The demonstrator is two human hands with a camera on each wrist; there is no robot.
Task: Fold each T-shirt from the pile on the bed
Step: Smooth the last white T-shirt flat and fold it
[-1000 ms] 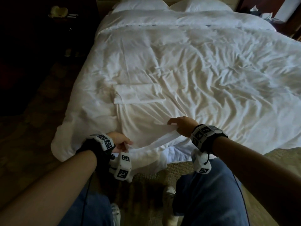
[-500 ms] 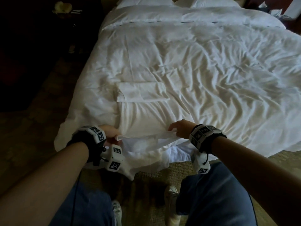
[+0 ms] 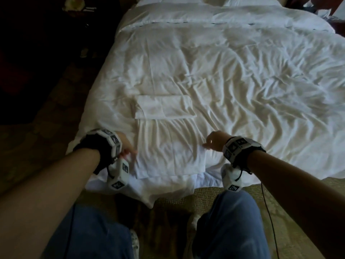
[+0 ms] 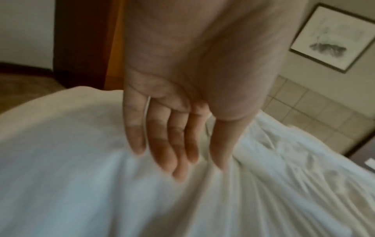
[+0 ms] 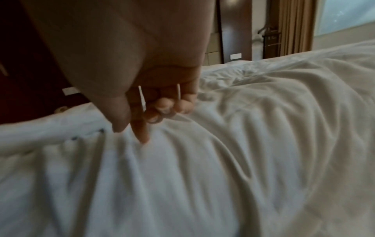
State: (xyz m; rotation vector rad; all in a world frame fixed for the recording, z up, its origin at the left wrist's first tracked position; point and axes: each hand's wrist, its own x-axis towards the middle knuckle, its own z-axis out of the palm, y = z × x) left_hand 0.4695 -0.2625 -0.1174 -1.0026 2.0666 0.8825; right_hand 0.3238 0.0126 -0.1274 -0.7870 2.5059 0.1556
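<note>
A white T-shirt [image 3: 170,156] lies spread flat on the near part of the bed [image 3: 242,75], with its lower edge close to the foot edge of the bed. Just beyond it lies a folded shirt [image 3: 164,107], which touches or almost touches its far edge. The left hand [image 3: 127,146] is at the left edge of the T-shirt; in the left wrist view its fingers [image 4: 162,144] are straight and close together, with the tips down on the white cloth, and they hold nothing. The right hand [image 3: 214,140] is at the right edge of the T-shirt; in the right wrist view the forefinger [image 5: 141,128] and the thumb point down to the cloth and the other fingers are curled in, and I see no cloth between them. To the right and beyond the folded shirt the wrinkled cover of the bed is open. The pillows [image 3: 205,0] are at the far end. The carpet [image 3: 214,191] lies under the person's legs.
</note>
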